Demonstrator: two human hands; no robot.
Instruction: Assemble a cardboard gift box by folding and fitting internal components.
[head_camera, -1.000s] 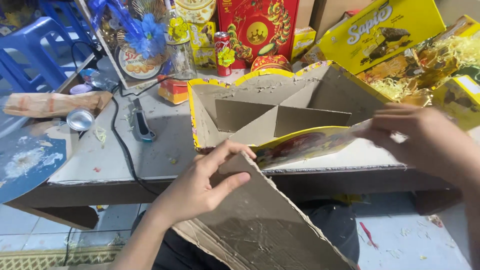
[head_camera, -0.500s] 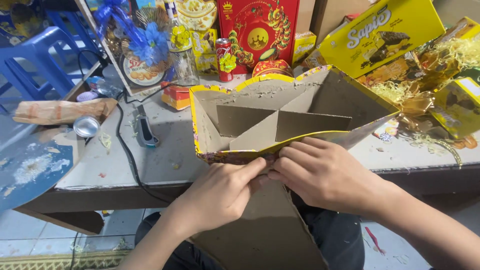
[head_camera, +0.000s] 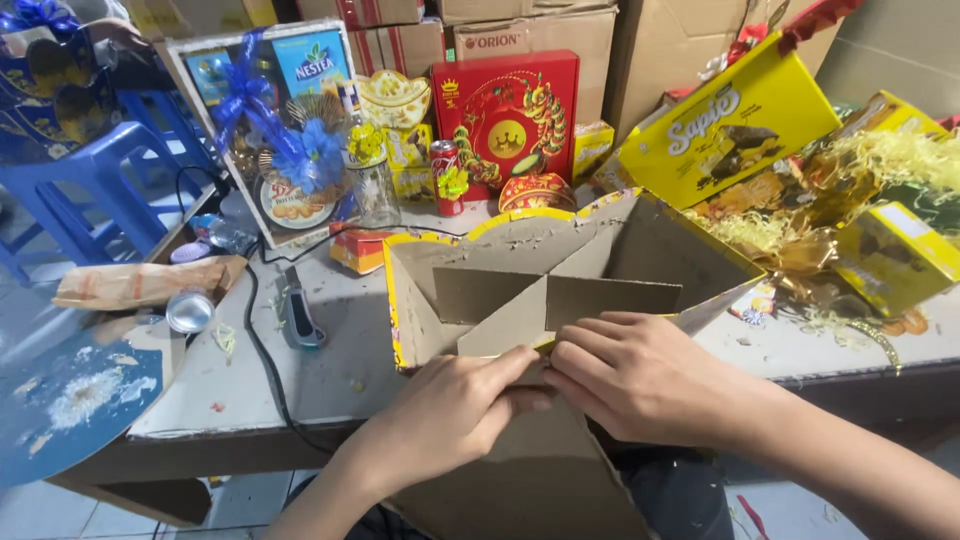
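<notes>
Both hands, left hand (head_camera: 455, 405) and right hand (head_camera: 640, 375), stayed clamped on the cardboard box (head_camera: 560, 290), hiding its near edge.

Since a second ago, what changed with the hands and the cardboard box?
The right hand moved in from the right to meet the left hand at the near edge of the yellow-rimmed brown cardboard box; both now press there. The box stayed on the table.

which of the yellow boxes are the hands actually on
The open yellow-rimmed cardboard box with dividers; both hands press its near edge. The other yellow boxes lie untouched behind.
</notes>
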